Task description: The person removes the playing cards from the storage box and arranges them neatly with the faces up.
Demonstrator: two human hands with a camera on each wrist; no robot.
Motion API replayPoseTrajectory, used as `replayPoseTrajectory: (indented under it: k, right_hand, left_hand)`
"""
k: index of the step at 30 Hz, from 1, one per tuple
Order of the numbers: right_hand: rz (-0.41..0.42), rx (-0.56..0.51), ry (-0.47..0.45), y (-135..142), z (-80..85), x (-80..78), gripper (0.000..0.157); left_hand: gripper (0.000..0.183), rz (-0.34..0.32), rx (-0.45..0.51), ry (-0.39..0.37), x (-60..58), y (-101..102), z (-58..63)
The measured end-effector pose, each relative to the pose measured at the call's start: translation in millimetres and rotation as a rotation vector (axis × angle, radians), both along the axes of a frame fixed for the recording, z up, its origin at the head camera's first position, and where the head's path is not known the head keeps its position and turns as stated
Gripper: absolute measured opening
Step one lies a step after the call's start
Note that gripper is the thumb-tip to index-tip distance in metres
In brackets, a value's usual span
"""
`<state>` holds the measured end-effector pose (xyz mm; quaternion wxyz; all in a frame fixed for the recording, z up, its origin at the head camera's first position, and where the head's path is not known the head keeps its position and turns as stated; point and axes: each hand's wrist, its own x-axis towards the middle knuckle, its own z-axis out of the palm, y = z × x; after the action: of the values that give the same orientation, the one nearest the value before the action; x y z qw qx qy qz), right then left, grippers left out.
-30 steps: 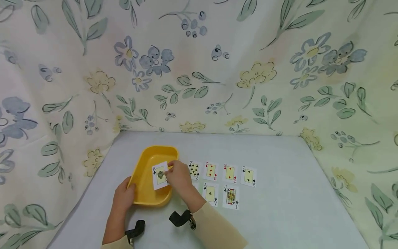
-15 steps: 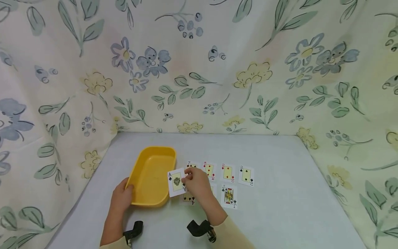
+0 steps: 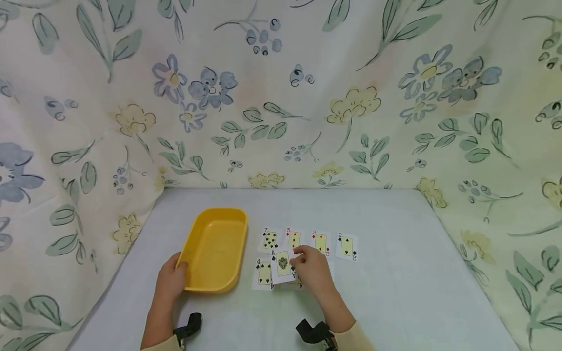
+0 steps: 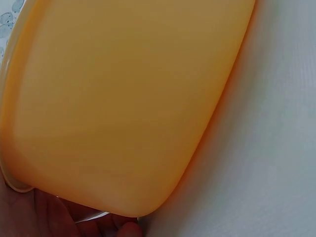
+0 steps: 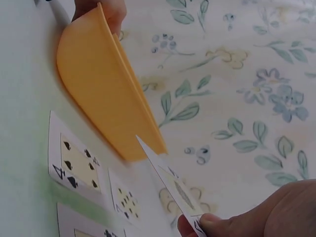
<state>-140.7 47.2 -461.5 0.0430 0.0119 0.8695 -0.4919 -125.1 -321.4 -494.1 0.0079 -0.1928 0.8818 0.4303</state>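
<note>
My left hand (image 3: pixel 171 278) grips the left rim of a yellow plastic tray (image 3: pixel 212 253) on the white table. In the left wrist view, the fingers curl at the corner of the tray's wall (image 4: pixel 123 113). My right hand (image 3: pixel 312 270) pinches the ace of spades (image 3: pixel 282 263) by its right edge, between thumb and fingers. The right wrist view shows this card (image 5: pixel 173 190) tilted above the laid-out cards. It overlaps the four of spades (image 3: pixel 262 273) and hides most of an ace card behind it. A further card is mostly hidden by my right hand.
The back row of face-up cards runs from the seven of spades (image 3: pixel 269 239) through the three of diamonds (image 3: pixel 292 237) and two of diamonds (image 3: pixel 320 240) to the two of spades (image 3: pixel 347 246). A floral curtain (image 3: pixel 281 97) hangs behind the table.
My right hand has carried the ace of spades rightward from over the tray to above the front row of cards. The four of spades is uncovered. My left hand still holds the tray.
</note>
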Motion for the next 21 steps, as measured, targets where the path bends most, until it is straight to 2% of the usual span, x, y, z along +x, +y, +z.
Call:
replayPoseTrajectory:
  k: [7,13,21]
  right_hand:
    - [-0.078,0.054,-0.046,37.4,-3.3,6.5,0.028]
    - [-0.167,0.122,-0.093,78.1,-5.3,17.8,0.029]
    - [-0.231,0.169,-0.132,120.0,-20.5,26.1,0.033]
  left_hand:
    - [0.048,0.0,0.003,-0.001,0.1,0.2,-3.8]
    - [0.049,-0.003,-0.002,-0.004,0.2,-0.3,-0.8]
    - [0.051,0.006,0.011,-0.009,0.2,-0.9,-1.2]
